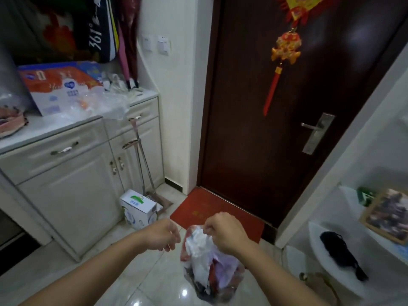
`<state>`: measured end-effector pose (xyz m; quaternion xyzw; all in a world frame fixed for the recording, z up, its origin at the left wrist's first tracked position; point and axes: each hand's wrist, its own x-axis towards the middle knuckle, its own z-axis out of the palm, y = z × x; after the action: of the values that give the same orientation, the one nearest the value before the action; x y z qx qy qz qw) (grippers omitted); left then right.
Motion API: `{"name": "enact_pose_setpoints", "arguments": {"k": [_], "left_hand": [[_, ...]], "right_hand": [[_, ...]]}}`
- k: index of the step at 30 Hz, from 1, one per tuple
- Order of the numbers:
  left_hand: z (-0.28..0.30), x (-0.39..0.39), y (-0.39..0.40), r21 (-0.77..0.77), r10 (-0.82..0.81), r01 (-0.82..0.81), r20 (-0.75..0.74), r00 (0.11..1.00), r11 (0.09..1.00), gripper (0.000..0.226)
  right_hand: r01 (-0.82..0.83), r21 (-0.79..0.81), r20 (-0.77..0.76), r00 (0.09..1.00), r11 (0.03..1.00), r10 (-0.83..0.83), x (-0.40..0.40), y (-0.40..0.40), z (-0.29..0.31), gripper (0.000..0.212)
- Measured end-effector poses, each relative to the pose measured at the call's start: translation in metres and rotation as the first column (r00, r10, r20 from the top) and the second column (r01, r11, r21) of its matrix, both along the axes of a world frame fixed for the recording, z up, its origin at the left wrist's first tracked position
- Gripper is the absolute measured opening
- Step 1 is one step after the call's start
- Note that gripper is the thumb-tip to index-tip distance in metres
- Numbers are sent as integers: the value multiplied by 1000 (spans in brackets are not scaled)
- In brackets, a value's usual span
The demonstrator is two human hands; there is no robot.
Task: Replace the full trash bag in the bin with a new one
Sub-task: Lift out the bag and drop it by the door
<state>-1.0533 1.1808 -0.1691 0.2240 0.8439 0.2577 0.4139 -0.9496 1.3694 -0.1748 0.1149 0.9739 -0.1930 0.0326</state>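
A full, clear trash bag (212,274) stuffed with white tissue and dark and red scraps hangs low in the middle, just above the glossy tiled floor. My right hand (225,234) pinches the bag's top edge with curled fingers. To its left, my left hand (162,236) has its fingers curled and seems to hold a thin strip of the clear plastic, though blur hides the contact. No bin shows in this view.
A dark door (287,107) with a red mat (212,214) lies straight ahead. On the left, a white cabinet (72,186) carries packages and loose plastic bags. By it stand a small carton (138,208) and a dustpan (154,195). White shelves (344,250) fill the right.
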Motion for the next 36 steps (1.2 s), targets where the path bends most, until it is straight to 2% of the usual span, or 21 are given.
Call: {"name": "enact_pose_setpoints", "arguments": {"k": [3,7,10,16,18,20,22,27,30,33,35,36], "left_hand": [[1,-47,28,-25,-19,20,42,999,999,19],[-1,-114,60,-25,2,0,72,997,1000,10],[-7,-169,83,-1,25,-25,61,998,1000,9],[-25,-290,122,74,15,-14,-19,1000,997,12],[-27,-329,131,40,-22,24,-56,998,999,16],[-30,-365,136,6,-47,47,-80,996,999,20],[-37,-398,138,-15,-64,62,-122,990,998,27],[-65,-468,140,-163,-91,65,-161,983,984,20],[-97,-510,142,-181,-32,3,-159,987,983,31],[-132,-552,152,-164,96,-119,-146,985,979,40],[-159,-574,159,-153,181,-202,-143,973,967,38],[-171,-584,161,-139,218,-238,-146,965,961,36]], "right_hand": [[-39,-23,30,999,999,39,-53,32,2,23],[-41,-69,58,997,997,45,-125,71,-2,20],[-23,-159,71,997,987,35,-185,100,-6,17],[61,-193,55,997,979,-51,-309,140,-13,27],[74,-180,68,996,981,-63,-349,148,-24,28],[66,-117,66,996,991,-59,-389,158,-36,14],[29,-77,67,997,997,-24,-428,164,-46,11],[5,-70,129,992,998,5,-524,178,-70,12],[-33,-116,198,979,993,55,-582,193,-105,24],[-165,-126,304,932,978,197,-642,210,-156,28],[-276,-41,360,892,960,272,-675,217,-188,19],[-280,-69,402,871,958,284,-692,216,-199,6]]}}
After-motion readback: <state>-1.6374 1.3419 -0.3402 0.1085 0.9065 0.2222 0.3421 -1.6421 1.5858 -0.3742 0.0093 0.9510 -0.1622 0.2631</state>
